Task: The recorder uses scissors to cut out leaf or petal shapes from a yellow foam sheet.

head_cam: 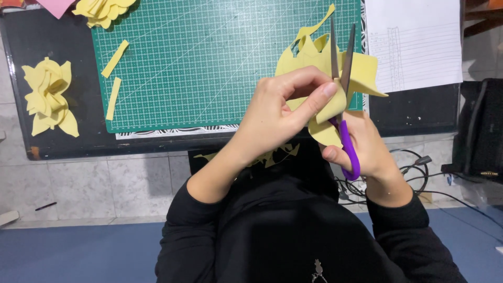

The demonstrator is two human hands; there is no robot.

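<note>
Head view, looking down. The left hand [280,112] pinches a yellow foam sheet [319,63] between thumb and forefinger, holding it up over the near right corner of the green cutting mat [209,57]. The sheet's far edge is already cut into pointed, petal-like lobes. The right hand [367,149] is closed around the purple handles of the scissors [343,84], whose grey blades point away from the person and stand slightly apart, straddling the sheet just right of the left fingertips. The two hands lie close together, both clamped on their objects.

The mat rests on a dark table [57,31]. Two narrow yellow strips [113,78] lie on the mat's left edge. A finished yellow foam flower [50,97] sits on the table left of the mat; a second flower [102,10] lies at the far left corner. A lined white paper [414,42] lies to the right. Yellow offcuts [272,154] rest on the person's dark lap. Cables [419,173] lie on the tiled floor at right.
</note>
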